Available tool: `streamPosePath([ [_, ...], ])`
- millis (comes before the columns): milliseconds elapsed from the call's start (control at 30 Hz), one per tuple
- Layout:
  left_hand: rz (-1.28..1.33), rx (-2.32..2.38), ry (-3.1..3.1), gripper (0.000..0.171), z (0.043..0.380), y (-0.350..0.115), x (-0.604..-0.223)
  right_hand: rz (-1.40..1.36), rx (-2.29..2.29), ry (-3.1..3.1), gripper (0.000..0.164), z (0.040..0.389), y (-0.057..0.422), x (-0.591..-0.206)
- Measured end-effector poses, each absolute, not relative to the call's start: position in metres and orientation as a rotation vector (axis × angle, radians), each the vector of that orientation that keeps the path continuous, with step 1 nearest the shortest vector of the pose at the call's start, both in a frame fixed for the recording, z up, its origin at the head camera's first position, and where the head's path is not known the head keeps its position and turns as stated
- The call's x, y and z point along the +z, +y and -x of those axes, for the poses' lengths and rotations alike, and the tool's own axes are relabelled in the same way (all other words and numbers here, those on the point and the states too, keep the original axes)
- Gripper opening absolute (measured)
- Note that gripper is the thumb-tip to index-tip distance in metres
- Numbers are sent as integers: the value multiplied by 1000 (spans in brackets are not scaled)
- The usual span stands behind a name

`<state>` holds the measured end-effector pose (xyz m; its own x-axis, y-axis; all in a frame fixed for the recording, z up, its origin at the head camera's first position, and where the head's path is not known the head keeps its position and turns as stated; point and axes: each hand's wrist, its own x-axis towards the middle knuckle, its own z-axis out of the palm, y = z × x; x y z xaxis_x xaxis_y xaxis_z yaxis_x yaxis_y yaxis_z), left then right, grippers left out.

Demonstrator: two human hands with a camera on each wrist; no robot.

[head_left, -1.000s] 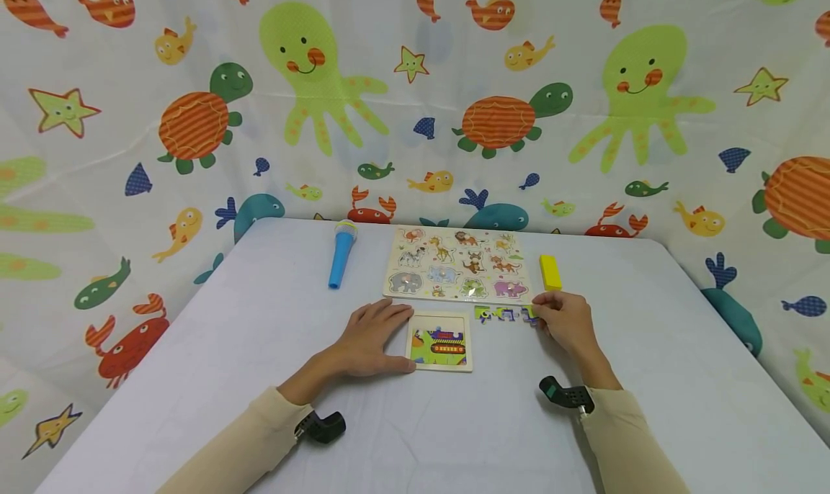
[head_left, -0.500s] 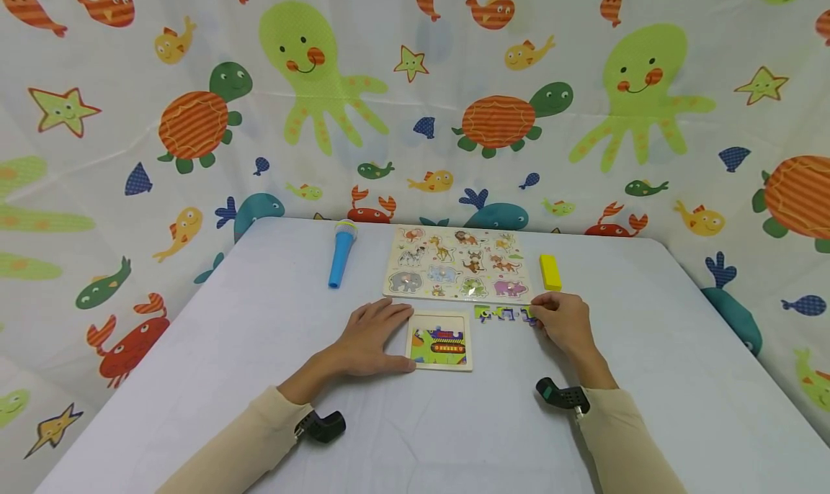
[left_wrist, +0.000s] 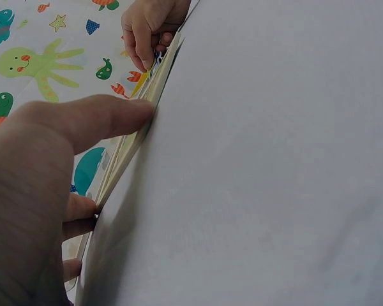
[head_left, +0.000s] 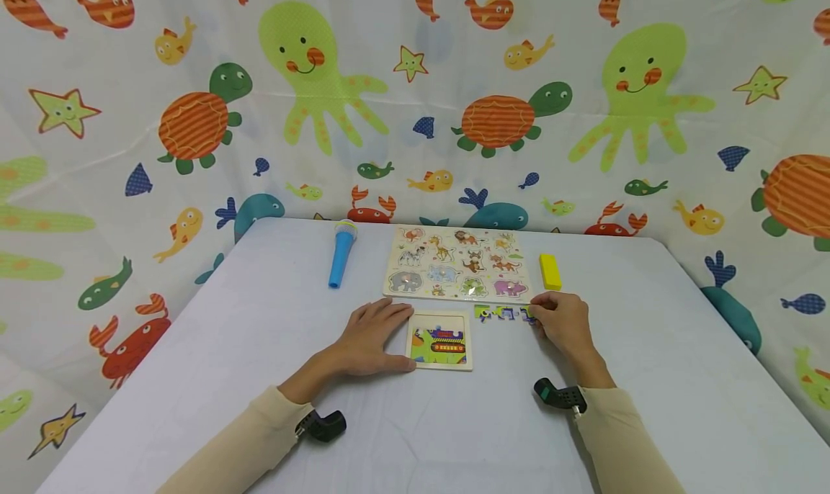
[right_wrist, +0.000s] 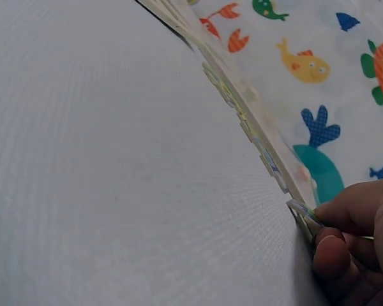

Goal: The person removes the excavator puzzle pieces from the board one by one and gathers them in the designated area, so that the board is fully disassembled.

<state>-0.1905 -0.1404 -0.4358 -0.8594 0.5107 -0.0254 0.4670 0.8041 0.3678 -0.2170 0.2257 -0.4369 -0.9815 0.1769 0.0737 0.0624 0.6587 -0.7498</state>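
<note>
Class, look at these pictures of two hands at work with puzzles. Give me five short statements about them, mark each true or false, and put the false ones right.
1. The right hand pinches a puzzle piece. True.
2. The left hand holds the blue microphone. False: it touches the small puzzle frame; the microphone lies apart from both hands.
3. In the head view, the yellow block lies to the right of the animal board. True.
4. The small puzzle frame is completely filled. False: a strip along its far side is bare.
5. Loose pieces lie in a row just off the animal board's near edge. True.
</note>
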Motion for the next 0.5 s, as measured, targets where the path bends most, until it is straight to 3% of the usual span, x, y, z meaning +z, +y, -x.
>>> streamPosePath([
  [500, -765, 542, 2870, 95, 190, -139, -437, 218, 1062, -2739, 23, 218, 223, -442],
])
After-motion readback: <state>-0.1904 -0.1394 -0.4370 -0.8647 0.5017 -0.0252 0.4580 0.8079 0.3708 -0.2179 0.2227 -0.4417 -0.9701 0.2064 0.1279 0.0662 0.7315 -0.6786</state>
